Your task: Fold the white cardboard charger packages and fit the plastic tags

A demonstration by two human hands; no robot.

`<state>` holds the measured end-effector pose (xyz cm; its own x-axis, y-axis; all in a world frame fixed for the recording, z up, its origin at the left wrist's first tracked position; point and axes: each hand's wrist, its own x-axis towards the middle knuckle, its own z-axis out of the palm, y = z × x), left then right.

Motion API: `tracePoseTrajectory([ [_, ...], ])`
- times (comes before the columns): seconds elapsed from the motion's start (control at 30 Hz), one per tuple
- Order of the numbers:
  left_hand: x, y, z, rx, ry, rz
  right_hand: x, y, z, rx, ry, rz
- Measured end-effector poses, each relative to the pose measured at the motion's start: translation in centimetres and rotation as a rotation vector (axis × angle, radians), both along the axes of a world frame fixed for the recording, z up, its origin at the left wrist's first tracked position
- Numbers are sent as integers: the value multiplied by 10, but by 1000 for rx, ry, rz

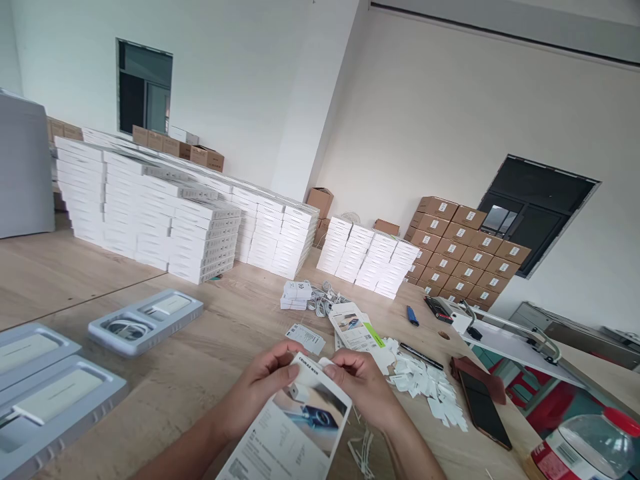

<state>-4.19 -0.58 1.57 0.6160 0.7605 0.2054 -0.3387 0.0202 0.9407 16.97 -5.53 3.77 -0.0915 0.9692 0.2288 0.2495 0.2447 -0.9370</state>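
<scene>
A white printed packaging box (pixel 300 427), with a picture of a charger and a phone on it, is tilted between my two hands. My left hand (pixel 265 377) grips its upper left edge, thumb on the printed face. At the top right corner my right hand (pixel 360 380) pinches a small white flap or piece by the box. Beyond them lie similar printed packages (pixel 353 327), a printed card (pixel 305 338) and a heap of small white paper pieces (pixel 425 387). White cable (pixel 364 453) shows below my right hand.
Grey-blue trays (pixel 145 322) with chargers and cables lie on the left. White box stacks (pixel 200 227) line the table's back. Small boxes (pixel 296 295), coiled cables (pixel 325 300), a pen (pixel 421 357), a phone (pixel 484 408) and a red-capped jar (pixel 585 447) stand farther right.
</scene>
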Motion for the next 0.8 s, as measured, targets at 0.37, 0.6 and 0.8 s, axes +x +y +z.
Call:
tracePoseTrajectory([
  [0.37,-3,6,4,-120,-134,161,1,-5,11,136,-44,-64],
  [0.6,-8,1,13,-58,0,6,-8,-9,12,-39,-49,-56],
  [0.8,-11,-9,15,183,104,-41,-14,-6,3,-339,268,-30],
])
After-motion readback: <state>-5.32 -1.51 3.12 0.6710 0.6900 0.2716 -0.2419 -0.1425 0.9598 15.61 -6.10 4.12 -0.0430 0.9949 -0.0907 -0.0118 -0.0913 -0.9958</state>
